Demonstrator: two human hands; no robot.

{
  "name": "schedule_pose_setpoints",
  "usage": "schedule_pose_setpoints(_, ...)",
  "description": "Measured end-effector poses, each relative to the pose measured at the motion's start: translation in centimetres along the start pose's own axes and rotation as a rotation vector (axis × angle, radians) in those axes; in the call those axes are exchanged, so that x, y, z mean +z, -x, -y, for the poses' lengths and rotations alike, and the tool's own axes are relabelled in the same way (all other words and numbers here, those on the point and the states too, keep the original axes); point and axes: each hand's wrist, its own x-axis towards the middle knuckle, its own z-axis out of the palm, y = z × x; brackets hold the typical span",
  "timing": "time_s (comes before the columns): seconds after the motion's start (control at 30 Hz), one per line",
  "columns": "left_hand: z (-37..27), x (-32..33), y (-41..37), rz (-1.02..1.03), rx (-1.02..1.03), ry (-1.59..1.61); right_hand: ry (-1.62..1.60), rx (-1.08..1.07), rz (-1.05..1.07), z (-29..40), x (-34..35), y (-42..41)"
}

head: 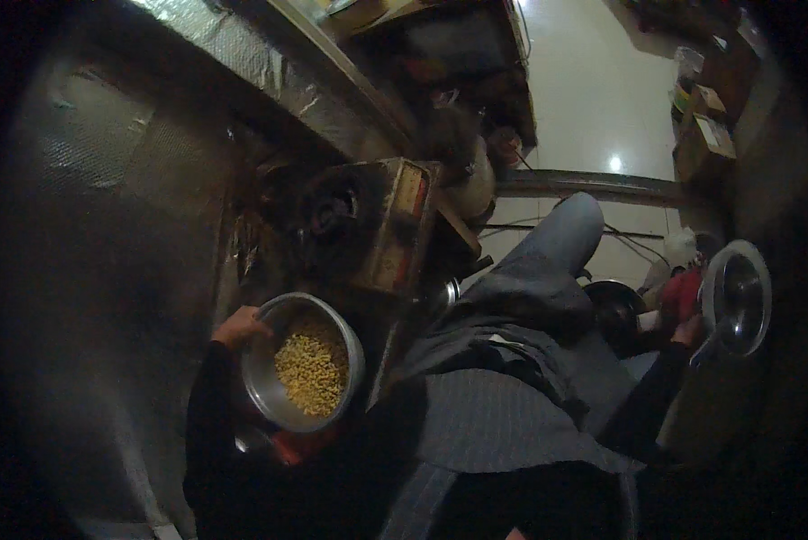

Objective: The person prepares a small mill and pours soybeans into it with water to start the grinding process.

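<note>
My left hand (pixel 243 327) grips the rim of a round metal bowl (pixel 260 388) on the left side. Small yellow pieces (pixel 314 374), like kernels or beans, lie in a heap inside it, and the bowl tilts a little. Far to the right, my right hand (pixel 689 331) is at the near left edge of a shallow metal bowl (pixel 741 304) with a pale rim. A thin handle-like piece (pixel 704 347) sticks out beside these fingers. In the dim light I cannot tell whether the right hand grips the handle, the rim or neither.
A grimy gas stove (pixel 333 212) stands ahead of the left bowl, against a foil-covered surface (pixel 242 50). Beyond my knee (pixel 572 223) a low metal bar (pixel 593 183) crosses the tiled floor (pixel 599 101). A dark pan (pixel 613 310) and cardboard boxes (pixel 704 145) are to the right.
</note>
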Motion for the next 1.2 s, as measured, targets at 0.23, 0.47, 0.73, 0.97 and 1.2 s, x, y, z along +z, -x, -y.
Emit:
schedule_pose_setpoints(0.23, -10.1, -6.5, 2.6, 0.018, 0.058, -0.392, -0.473, 0.187, 0.137, 2.7, -1.1, 1.8)
schedule_pose_setpoints(0.47, -34.9, -9.6, 4.1, 0.130, 0.576, -0.130, -2.230, 0.691, 0.240, 7.2, -9.3, 6.4)
schedule_pose_setpoints(0.73, -55.4, -4.9, -6.5, 0.182, 0.980, 0.085, -2.655, 0.715, 0.583, 8.8, -29.3, 8.5)
schedule_pose_setpoints(0.97, -70.4, 0.2, -14.9, 0.324, 1.158, 0.453, -2.609, 0.728, 0.556, 5.8, -37.7, 6.4)
schedule_pose_setpoints(1.2, -76.3, 9.0, -22.4, 0.426, 1.178, 0.704, -2.123, 1.013, 0.675, 5.0, -40.9, 3.3)
